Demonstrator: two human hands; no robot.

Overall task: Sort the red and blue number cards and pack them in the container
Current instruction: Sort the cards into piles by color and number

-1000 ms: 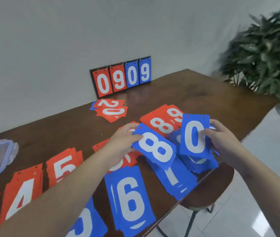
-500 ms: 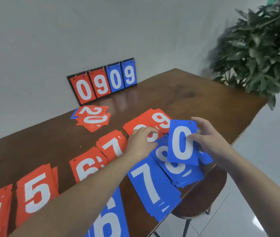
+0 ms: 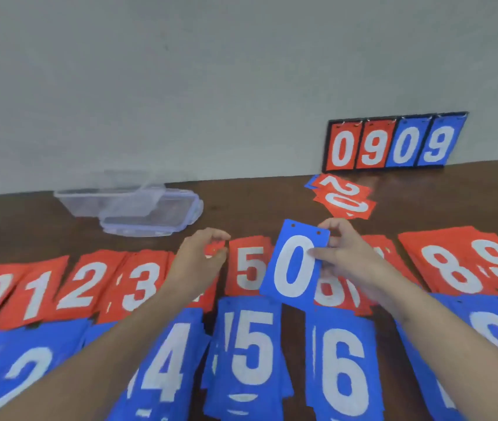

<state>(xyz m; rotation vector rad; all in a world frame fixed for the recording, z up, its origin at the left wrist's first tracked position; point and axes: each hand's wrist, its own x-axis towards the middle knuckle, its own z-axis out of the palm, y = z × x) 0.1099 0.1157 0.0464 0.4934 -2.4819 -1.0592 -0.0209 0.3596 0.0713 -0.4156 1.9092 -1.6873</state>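
A: Right hand (image 3: pixel 343 256) up over the middle of the rows, pinching a blue 0 card (image 3: pixel 295 265) by its right edge, thumb on the face, fingers curled behind the top corner. Held upright, two punched holes at the top.

B: And the left hand (image 3: pixel 203 256)?

A: Just left of it, hovering over the red 4 pile (image 3: pixel 211 249), fingertips drawn together. Pinching a card edge or merely closed, hard to say through the blur.

B: Around the hands?

A: Red piles (image 3: pixel 249 265) in a far row, 0 through 9 running left to right. Blue piles (image 3: pixel 252 344) in the near row, 4, 5 and 6 plain to read, more blurred off either side.

B: Farther out?

A: Clear container (image 3: pixel 74 202) far left on the table (image 3: pixel 257 202), its lid (image 3: pixel 150 217) lying just beside it, nothing visible inside. Loose red cards (image 3: pixel 343 199) far right, with a blue corner peeking from under them, in front of the scoreboard stand (image 3: pixel 393 144) showing 0909.

B: Step in hand, then?

A: Sorting, by the look of it, not packing. Blue 0 without a place yet.

B: Next move?

A: Probably a carry to the near left end, wherever the blue zeros belong; that corner too smeared to confirm a pile. Calls for a flat drop square on its stack, no nudging the neighbours. Loose far cards likely to follow, then boxing.
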